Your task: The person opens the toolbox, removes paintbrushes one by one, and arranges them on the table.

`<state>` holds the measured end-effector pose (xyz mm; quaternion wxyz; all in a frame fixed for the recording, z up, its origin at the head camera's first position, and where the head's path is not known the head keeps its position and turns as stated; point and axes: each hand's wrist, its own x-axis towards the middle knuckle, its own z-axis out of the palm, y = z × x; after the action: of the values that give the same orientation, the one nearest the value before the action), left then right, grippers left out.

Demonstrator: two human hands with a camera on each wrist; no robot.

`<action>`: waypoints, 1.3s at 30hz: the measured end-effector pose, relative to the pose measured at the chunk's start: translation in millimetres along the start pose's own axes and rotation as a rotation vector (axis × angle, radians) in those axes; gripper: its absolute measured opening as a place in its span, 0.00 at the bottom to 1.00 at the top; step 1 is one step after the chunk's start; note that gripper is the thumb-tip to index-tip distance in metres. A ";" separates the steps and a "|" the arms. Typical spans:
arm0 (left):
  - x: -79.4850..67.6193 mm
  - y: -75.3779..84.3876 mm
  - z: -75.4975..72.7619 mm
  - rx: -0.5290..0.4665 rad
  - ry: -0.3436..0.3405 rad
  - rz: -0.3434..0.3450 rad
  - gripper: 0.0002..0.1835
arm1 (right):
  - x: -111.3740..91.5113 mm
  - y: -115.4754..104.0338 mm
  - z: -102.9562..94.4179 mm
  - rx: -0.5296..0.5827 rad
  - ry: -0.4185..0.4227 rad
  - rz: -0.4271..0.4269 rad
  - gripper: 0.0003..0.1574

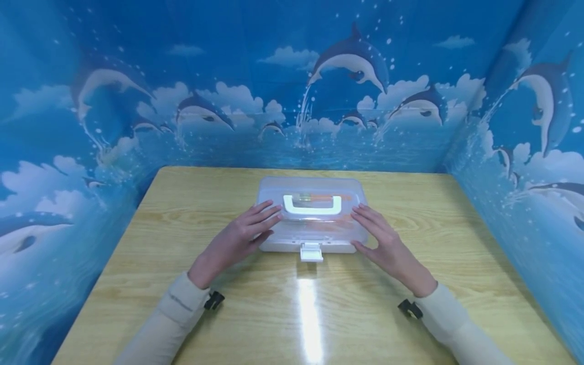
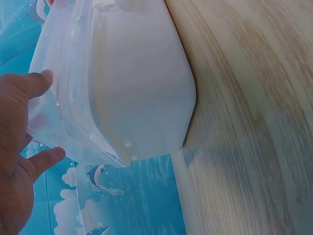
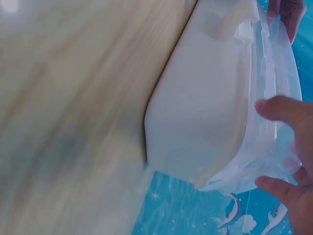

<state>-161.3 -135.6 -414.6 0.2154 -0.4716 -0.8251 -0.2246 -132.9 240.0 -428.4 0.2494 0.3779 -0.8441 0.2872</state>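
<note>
I have a clear box [image 1: 312, 215] sitting mid-desk [image 1: 182, 223], its white handle [image 1: 312, 204] folded flat on the lid and its white latch [image 1: 312, 251] on the near edge, sticking out toward me. My left hand [image 1: 237, 238] lies at the box's left end with straight, slightly spread fingers [image 1: 264, 213] on the lid, thumb against the side; my right hand [image 1: 385, 243] mirrors it at the right end, fingers [image 1: 365, 215] flat on the lid edge. Neither hand curls around anything. The risk I see is in that loose contact: the lid looks smooth and the desk glossy, so if I press unevenly the box could skid away or swivel rather than stay put. I cannot tell whether the latch is fastened; if it is loose and I lift by the ends, the lid could pop and the orange contents, dimly seen through it, could spill. Squeezing the thin walls, visible in both wrist views, might also flex them.
</note>
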 end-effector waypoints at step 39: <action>-43.9 5.6 -6.6 0.166 -0.024 0.028 0.27 | 40.5 21.2 -31.2 -0.149 -0.098 -0.184 0.45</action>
<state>-135.1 -166.7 -433.2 0.2469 -0.4665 -0.8367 -0.1465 -167.0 252.7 -386.7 0.2607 0.4476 -0.8361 0.1807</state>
